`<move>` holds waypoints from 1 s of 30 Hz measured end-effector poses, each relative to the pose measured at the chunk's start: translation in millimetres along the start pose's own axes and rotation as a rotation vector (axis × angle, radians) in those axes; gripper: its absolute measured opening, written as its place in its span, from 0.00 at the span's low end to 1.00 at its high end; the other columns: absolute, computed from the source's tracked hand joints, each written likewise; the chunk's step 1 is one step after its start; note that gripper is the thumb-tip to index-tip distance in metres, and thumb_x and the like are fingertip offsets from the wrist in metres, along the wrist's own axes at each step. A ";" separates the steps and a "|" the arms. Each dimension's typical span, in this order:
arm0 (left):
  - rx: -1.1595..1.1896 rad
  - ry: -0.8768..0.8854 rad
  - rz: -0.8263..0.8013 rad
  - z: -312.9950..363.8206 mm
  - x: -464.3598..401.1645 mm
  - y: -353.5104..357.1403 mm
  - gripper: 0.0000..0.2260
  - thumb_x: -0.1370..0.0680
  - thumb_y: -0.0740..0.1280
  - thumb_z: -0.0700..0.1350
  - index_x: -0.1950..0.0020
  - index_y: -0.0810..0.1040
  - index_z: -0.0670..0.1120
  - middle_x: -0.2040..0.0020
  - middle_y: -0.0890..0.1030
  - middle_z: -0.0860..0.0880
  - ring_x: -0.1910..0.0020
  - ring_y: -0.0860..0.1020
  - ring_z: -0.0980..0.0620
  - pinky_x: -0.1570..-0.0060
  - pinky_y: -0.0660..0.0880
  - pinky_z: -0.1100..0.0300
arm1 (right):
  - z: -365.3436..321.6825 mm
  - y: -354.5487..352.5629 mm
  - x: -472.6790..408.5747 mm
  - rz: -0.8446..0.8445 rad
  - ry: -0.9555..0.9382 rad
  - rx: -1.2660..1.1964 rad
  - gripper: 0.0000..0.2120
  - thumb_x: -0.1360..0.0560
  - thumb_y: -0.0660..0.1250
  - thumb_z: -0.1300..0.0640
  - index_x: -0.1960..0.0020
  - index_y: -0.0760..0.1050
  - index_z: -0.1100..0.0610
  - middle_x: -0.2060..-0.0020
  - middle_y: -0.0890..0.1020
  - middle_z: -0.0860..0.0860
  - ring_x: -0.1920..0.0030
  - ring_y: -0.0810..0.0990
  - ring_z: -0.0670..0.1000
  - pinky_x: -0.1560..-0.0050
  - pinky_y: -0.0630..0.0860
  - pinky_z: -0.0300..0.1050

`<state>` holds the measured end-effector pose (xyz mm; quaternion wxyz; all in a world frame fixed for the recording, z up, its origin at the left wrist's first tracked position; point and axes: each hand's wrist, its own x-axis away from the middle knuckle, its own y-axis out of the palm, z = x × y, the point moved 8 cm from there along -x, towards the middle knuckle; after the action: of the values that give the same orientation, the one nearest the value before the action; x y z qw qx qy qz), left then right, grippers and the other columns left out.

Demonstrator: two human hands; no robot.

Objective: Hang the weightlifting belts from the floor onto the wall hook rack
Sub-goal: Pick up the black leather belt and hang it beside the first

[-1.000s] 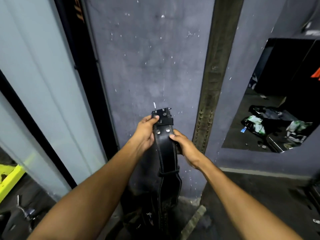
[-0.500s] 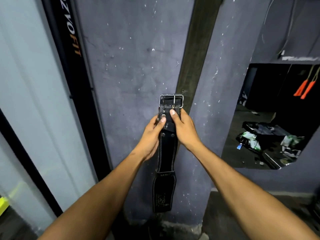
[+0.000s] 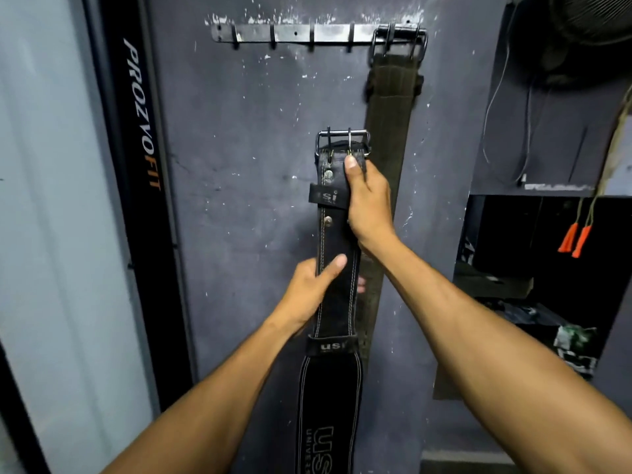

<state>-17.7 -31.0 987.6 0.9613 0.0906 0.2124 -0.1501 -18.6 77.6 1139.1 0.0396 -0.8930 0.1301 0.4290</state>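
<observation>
I hold a black leather weightlifting belt [image 3: 337,302] upright against the grey wall, its steel buckle [image 3: 342,142] at the top. My right hand [image 3: 367,203] grips it just under the buckle, thumb on the front. Lower down, my left hand [image 3: 313,290] is wrapped around the strap. A metal hook rack [image 3: 297,32] is screwed to the wall above, well clear of the buckle. An olive belt [image 3: 391,107] hangs by its buckle from the rack's right end, directly behind my right hand.
A black vertical banner [image 3: 142,131] with lettering runs down the left of the wall, beside a pale panel. On the right, a dark opening [image 3: 547,268] shows orange-handled ropes [image 3: 574,239] and clutter. Several rack hooks to the left of the olive belt are bare.
The belt has risen along the wall and the view tilted up, bringing the hook rack into sight. My left hand slid down the strap; my right hand stayed under the buckle.
</observation>
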 end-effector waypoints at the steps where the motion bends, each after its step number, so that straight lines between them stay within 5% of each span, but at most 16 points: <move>1: -0.042 -0.038 -0.057 -15.7 8.2 -0.3 0.10 0.19 0.69 0.50 0.47 0.86 0.45 0.49 0.88 0.38 0.49 0.88 0.41 0.48 0.84 0.50 | -1.9 -2.3 -2.5 0.008 -0.001 -0.002 0.12 0.15 0.61 0.49 0.45 0.82 0.52 0.53 0.86 0.45 0.55 0.80 0.33 0.48 0.76 0.33; 4: -0.102 -0.144 -0.057 -64.5 37.2 -13.6 0.12 0.20 0.72 0.47 0.42 0.84 0.40 0.43 0.87 0.37 0.40 0.84 0.37 0.35 0.78 0.39 | -5.9 -10.3 -9.9 0.029 0.019 -0.018 0.12 0.16 0.61 0.47 0.51 0.81 0.49 0.56 0.85 0.42 0.57 0.80 0.34 0.50 0.76 0.32; 6: -0.085 -0.173 0.022 -75.2 44.0 -22.2 0.12 0.20 0.72 0.45 0.45 0.84 0.36 0.45 0.87 0.36 0.45 0.85 0.37 0.36 0.77 0.35 | -2.3 -9.7 -9.6 0.029 0.034 -0.015 0.15 0.16 0.61 0.46 0.50 0.81 0.54 0.55 0.84 0.45 0.55 0.80 0.39 0.48 0.77 0.39; 9: -0.070 -0.175 0.015 -78.1 48.2 -21.1 0.10 0.24 0.76 0.48 0.48 0.88 0.43 0.50 0.88 0.44 0.51 0.86 0.48 0.47 0.82 0.51 | 2.1 -8.2 -6.8 0.031 0.037 -0.005 0.20 0.17 0.62 0.45 0.50 0.80 0.62 0.57 0.82 0.48 0.56 0.77 0.43 0.50 0.76 0.45; 11: -0.038 -0.238 -0.036 -96.0 61.9 -20.6 0.15 0.29 0.78 0.50 0.44 0.87 0.47 0.47 0.89 0.47 0.47 0.87 0.51 0.47 0.81 0.60 | -2.7 -10.4 -11.6 0.037 0.027 -0.002 0.21 0.17 0.62 0.45 0.50 0.80 0.63 0.57 0.83 0.49 0.57 0.78 0.43 0.51 0.76 0.45; 17: -0.037 -0.374 0.017 -156.9 102.8 -32.3 0.19 0.33 0.80 0.54 0.45 0.88 0.49 0.45 0.88 0.44 0.45 0.87 0.47 0.49 0.82 0.59 | -11.6 -14.2 -18.0 0.022 0.026 -0.008 0.14 0.15 0.61 0.49 0.51 0.79 0.56 0.56 0.82 0.51 0.53 0.77 0.47 0.47 0.75 0.46; 20: -0.162 -0.434 -0.071 -173.5 114.0 -33.0 0.27 0.33 0.82 0.57 0.37 0.84 0.49 0.42 0.88 0.50 0.41 0.86 0.52 0.44 0.81 0.61 | -9.9 -17.0 -16.7 0.031 0.044 -0.013 0.13 0.15 0.61 0.49 0.52 0.77 0.57 0.57 0.80 0.52 0.54 0.76 0.47 0.49 0.74 0.46; 24: -0.272 -0.496 -0.082 -207.8 144.6 -42.6 0.20 0.28 0.80 0.51 0.39 0.83 0.49 0.44 0.88 0.53 0.43 0.86 0.53 0.43 0.82 0.58 | -13.0 -21.8 -18.3 0.040 0.056 -0.037 0.18 0.16 0.62 0.48 0.49 0.81 0.63 0.54 0.84 0.53 0.53 0.80 0.48 0.43 0.80 0.53; 27: -0.300 -0.496 -0.096 -206.8 142.7 -38.3 0.21 0.28 0.80 0.47 0.37 0.82 0.45 0.44 0.88 0.50 0.42 0.86 0.50 0.37 0.81 0.52 | -10.4 -21.5 -12.4 0.026 0.061 -0.026 0.17 0.16 0.62 0.47 0.48 0.82 0.60 0.50 0.87 0.59 0.51 0.82 0.50 0.40 0.80 0.57; 30: -0.184 -0.414 -0.067 -170.8 115.4 -29.3 0.32 0.30 0.79 0.50 0.28 0.76 0.43 0.35 0.84 0.45 0.32 0.80 0.45 0.30 0.76 0.52 | 1.5 -25.2 -4.4 0.021 0.097 -0.052 0.19 0.16 0.62 0.47 0.44 0.82 0.62 0.46 0.87 0.61 0.43 0.86 0.58 0.36 0.80 0.60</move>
<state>7.4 -46.7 781.5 0.9831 -0.0372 0.0264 -0.1772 -15.6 103.0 1140.5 0.0055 -0.9120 0.1301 0.3889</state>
